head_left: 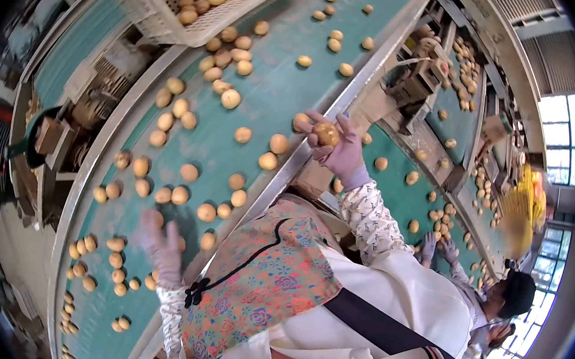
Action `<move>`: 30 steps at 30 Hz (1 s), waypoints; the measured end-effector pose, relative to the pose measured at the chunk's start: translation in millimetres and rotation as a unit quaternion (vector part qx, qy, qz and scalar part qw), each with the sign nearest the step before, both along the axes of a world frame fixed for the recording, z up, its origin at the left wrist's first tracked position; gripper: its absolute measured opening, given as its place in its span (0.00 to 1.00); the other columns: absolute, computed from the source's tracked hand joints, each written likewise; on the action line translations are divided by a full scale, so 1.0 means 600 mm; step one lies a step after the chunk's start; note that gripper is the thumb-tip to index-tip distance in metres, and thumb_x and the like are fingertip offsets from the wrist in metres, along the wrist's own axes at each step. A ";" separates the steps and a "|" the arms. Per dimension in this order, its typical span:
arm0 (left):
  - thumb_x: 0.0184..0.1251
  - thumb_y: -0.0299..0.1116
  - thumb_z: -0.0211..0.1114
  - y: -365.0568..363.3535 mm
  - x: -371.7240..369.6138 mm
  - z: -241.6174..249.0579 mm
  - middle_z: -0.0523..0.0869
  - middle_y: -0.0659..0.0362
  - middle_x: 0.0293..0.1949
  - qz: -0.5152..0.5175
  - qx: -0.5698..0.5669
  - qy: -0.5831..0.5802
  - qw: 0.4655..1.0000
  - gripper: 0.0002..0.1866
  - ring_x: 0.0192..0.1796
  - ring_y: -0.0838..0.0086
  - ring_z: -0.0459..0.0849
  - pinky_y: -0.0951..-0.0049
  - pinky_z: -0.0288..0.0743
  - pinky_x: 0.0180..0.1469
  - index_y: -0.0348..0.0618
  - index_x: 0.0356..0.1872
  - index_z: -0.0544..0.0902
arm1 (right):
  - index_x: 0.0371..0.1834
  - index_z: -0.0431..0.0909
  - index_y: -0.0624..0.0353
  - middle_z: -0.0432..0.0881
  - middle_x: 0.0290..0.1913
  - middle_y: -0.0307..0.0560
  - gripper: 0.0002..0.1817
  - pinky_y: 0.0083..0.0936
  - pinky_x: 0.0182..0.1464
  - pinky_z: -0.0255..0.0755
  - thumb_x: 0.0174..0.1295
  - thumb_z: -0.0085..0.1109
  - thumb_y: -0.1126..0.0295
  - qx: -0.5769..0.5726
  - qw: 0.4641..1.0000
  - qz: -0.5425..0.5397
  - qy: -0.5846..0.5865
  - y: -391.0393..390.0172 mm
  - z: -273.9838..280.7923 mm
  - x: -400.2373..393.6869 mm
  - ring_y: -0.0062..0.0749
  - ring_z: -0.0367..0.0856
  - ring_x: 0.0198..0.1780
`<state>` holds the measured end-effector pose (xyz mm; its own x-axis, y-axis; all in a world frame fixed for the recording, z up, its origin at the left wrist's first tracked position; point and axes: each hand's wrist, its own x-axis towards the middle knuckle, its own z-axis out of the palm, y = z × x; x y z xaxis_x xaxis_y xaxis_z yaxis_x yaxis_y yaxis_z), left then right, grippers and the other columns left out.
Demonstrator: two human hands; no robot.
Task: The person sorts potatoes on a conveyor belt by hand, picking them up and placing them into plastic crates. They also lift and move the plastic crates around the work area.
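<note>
My right hand (340, 150), in a pale glove, is raised over the metal edge of the green conveyor belt (268, 89). Its fingers are curled round a potato (326, 133). Another potato (300, 122) shows right beside the fingertips. My left hand (161, 250), gloved too and somewhat blurred, hovers low over the belt with thumb and fingers apart. A potato (155, 218) lies at its fingertips, partly covered, and others are close around it. Many more round yellow-brown potatoes are spread singly and in clusters along the belt.
A pale plastic crate (159, 7) holding potatoes sits on the belt's far edge. At the right, another green belt (395, 196) carries potatoes, with a co-worker's gloved hands (437, 247) over it. A metal rail (349, 103) runs along my side of the belt.
</note>
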<state>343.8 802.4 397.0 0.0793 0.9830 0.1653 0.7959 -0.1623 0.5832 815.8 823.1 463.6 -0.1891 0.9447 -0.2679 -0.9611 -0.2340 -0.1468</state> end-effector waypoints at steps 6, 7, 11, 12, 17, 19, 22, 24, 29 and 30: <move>0.70 0.54 0.64 -0.062 -0.143 0.010 0.82 0.36 0.60 0.181 -0.299 0.074 0.934 0.39 0.60 0.44 0.82 0.55 0.73 0.62 0.33 0.71 0.70 | 0.64 0.73 0.71 0.82 0.44 0.56 0.24 0.11 0.20 0.62 0.77 0.43 0.61 -0.016 0.996 -0.009 -0.091 -0.055 -0.095 0.023 0.25 0.70 0.27; 0.70 0.57 0.63 -0.080 -0.158 -0.023 0.82 0.34 0.59 0.168 -0.287 0.066 0.941 0.42 0.60 0.44 0.82 0.53 0.74 0.61 0.30 0.71 0.68 | 0.61 0.75 0.72 0.83 0.41 0.55 0.24 0.11 0.19 0.62 0.77 0.42 0.61 -0.027 0.996 -0.001 -0.081 -0.064 -0.117 0.031 0.24 0.69 0.24; 0.71 0.62 0.60 -0.059 -0.031 0.001 0.81 0.34 0.60 0.137 -0.356 0.074 0.922 0.46 0.63 0.44 0.80 0.55 0.73 0.64 0.28 0.73 0.63 | 0.53 0.79 0.70 0.83 0.32 0.51 0.24 0.14 0.16 0.59 0.77 0.40 0.58 -0.128 0.986 -0.010 -0.109 -0.098 -0.135 0.036 0.24 0.62 0.16; 0.71 0.62 0.60 -0.044 0.012 0.002 0.81 0.35 0.60 0.109 -0.346 0.056 0.930 0.46 0.63 0.45 0.80 0.55 0.72 0.65 0.28 0.72 0.63 | 0.53 0.79 0.70 0.83 0.33 0.51 0.25 0.15 0.16 0.59 0.77 0.39 0.57 -0.128 0.987 -0.002 -0.102 -0.104 -0.141 0.037 0.24 0.62 0.15; 0.74 0.43 0.64 0.024 0.204 0.080 0.74 0.38 0.68 -0.098 -0.293 -0.172 0.936 0.39 0.68 0.49 0.75 0.57 0.68 0.70 0.30 0.77 0.59 | 0.55 0.78 0.70 0.81 0.28 0.51 0.27 0.19 0.16 0.59 0.78 0.36 0.55 -0.107 0.988 -0.016 -0.106 -0.132 -0.177 0.032 0.27 0.62 0.14; 0.75 0.37 0.63 0.007 0.210 0.080 0.72 0.39 0.71 -0.152 -0.216 -0.153 0.952 0.36 0.72 0.51 0.72 0.57 0.65 0.74 0.33 0.77 0.60 | 0.57 0.77 0.70 0.81 0.28 0.51 0.28 0.20 0.16 0.59 0.78 0.36 0.54 -0.077 0.993 0.007 -0.091 -0.146 -0.196 0.040 0.28 0.63 0.14; 0.71 0.38 0.67 -0.007 0.156 0.046 0.76 0.41 0.66 -0.147 -0.105 -0.058 0.982 0.38 0.67 0.51 0.75 0.59 0.67 0.70 0.33 0.76 0.63 | 0.58 0.77 0.68 0.82 0.30 0.52 0.28 0.19 0.17 0.64 0.76 0.40 0.52 -0.141 0.982 0.025 -0.124 -0.172 -0.227 0.073 0.28 0.66 0.14; 0.70 0.38 0.67 0.004 0.098 0.019 0.78 0.41 0.65 -0.090 -0.130 -0.036 0.987 0.36 0.65 0.51 0.77 0.58 0.70 0.67 0.32 0.74 0.66 | 0.55 0.75 0.62 0.84 0.38 0.48 0.18 0.19 0.24 0.74 0.73 0.47 0.60 -0.117 0.923 -0.104 -0.351 -0.239 -0.292 0.142 0.26 0.75 0.24; 0.69 0.39 0.68 -0.042 -0.063 -0.011 0.81 0.43 0.57 0.024 -0.345 -0.112 0.931 0.32 0.57 0.50 0.82 0.55 0.77 0.60 0.32 0.68 0.70 | 0.37 0.71 0.55 0.77 0.33 0.46 0.12 0.28 0.31 0.81 0.73 0.54 0.59 -0.347 0.787 -0.355 -0.365 -0.280 -0.268 0.250 0.39 0.79 0.33; 0.69 0.40 0.68 -0.062 -0.058 0.009 0.81 0.44 0.57 0.019 -0.358 -0.155 0.920 0.31 0.57 0.51 0.83 0.56 0.77 0.61 0.32 0.66 0.71 | 0.38 0.73 0.57 0.78 0.35 0.47 0.12 0.30 0.34 0.81 0.73 0.54 0.60 -0.284 0.851 -0.327 -0.297 -0.247 -0.256 0.237 0.40 0.80 0.35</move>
<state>309.2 765.1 402.2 0.1014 0.8494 -0.5179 0.5709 0.3766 0.7295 958.3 674.9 309.7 0.6556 0.4823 -0.5810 -0.7084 0.1264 -0.6944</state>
